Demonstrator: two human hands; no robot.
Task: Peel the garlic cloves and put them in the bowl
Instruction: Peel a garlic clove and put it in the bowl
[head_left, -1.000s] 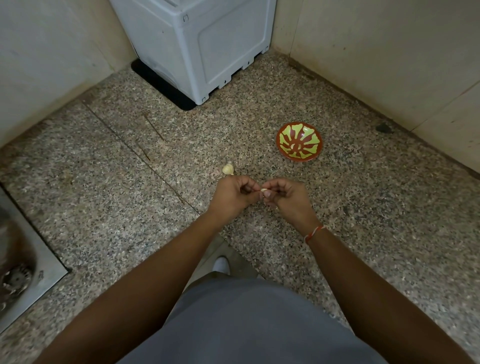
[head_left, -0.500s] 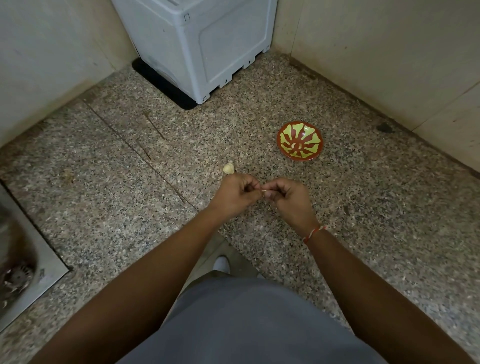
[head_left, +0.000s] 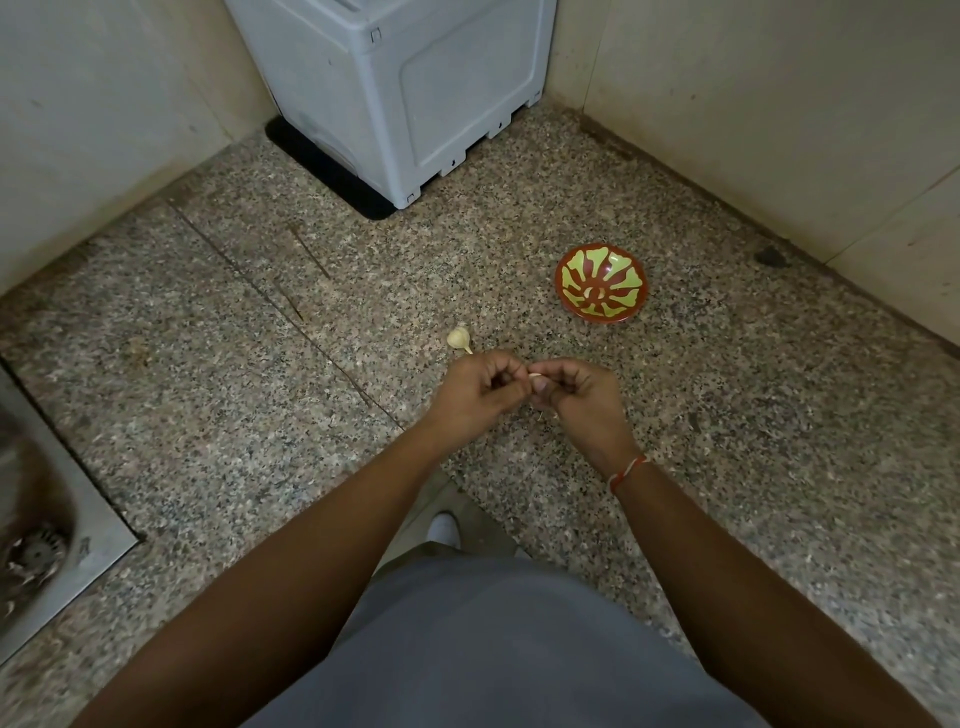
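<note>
Pinching one small pale garlic clove (head_left: 535, 374) between left hand (head_left: 475, 389) and right hand (head_left: 576, 397), mid-frame. Round patterned bowl (head_left: 601, 289) up right on speckled stone floor (head_left: 208, 364).

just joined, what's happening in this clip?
A person stands over a speckled stone counter peeling garlic. The left hand and right hand meet at the fingertips and pinch a small garlic clove between them. The rest of the garlic bulb lies on the counter just beyond the left hand. The red and green bowl sits further back to the right; whether it holds any cloves is hard to tell.
</note>
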